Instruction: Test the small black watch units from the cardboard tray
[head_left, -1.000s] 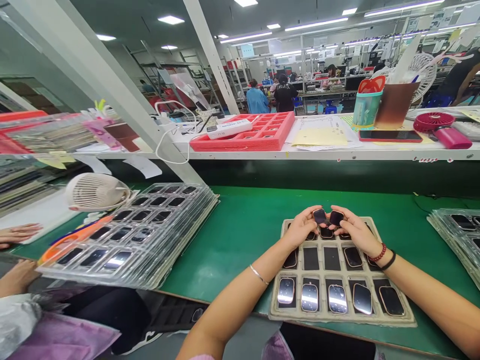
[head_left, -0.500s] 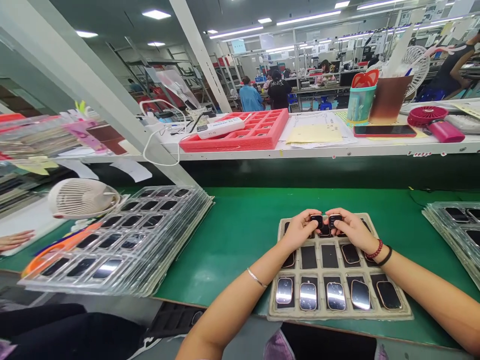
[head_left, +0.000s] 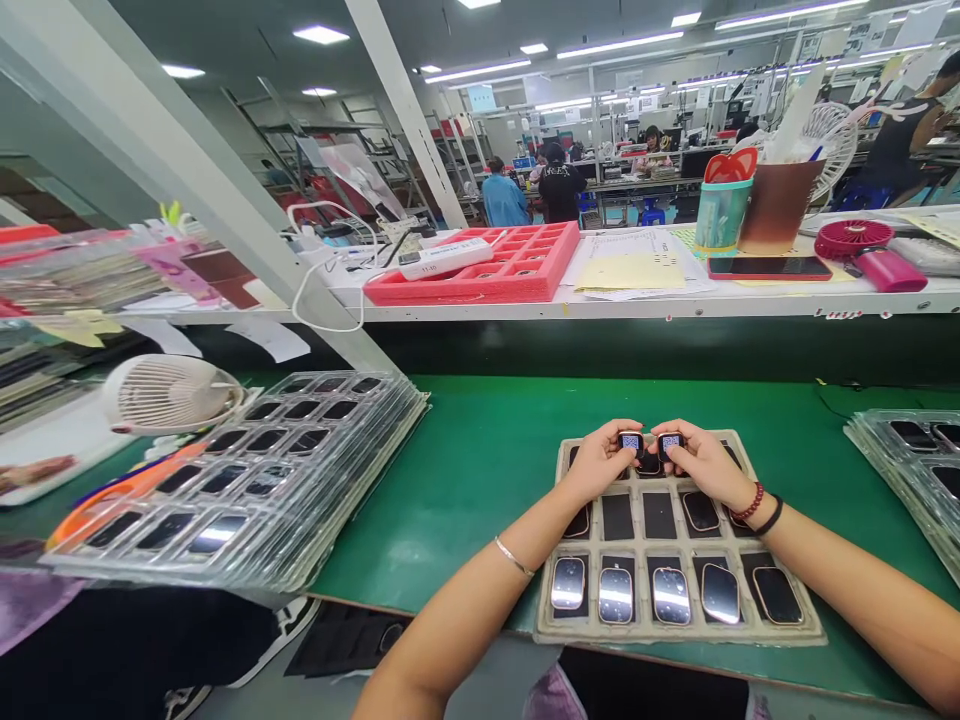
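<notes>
My left hand (head_left: pixel 602 460) is closed on a smartwatch (head_left: pixel 631 441), its thumb at the lower edge of the screen. Beside it, my right hand (head_left: pixel 697 459) grips a second smartwatch (head_left: pixel 670 443) the same way. Both screens are lit with what looks like a square code pattern. The two watches are held side by side, a small gap between them, above the back row of a beige tray (head_left: pixel 652 630). Several watches without straps lie in the tray's pockets, such as a front-row watch (head_left: pixel 671 594). Two middle-row pockets hold only dark pads. My hands hide part of the back row.
To the left stands a stack of clear plastic trays (head_left: pixel 285 520) with watches, near a white fan (head_left: pixel 169 395). Another clear tray stack (head_left: pixel 900 470) is at right. A shelf above the green bench (head_left: pixel 465 480) bears a red foam tray (head_left: pixel 480 285) and a phone (head_left: pixel 769 268). A co-worker's hand (head_left: pixel 37 472) rests at far left.
Both held watch screens have gone from dark with faint marks to a bright code pattern. My hands have barely moved. The co-worker's hand and legs at left have shifted.
</notes>
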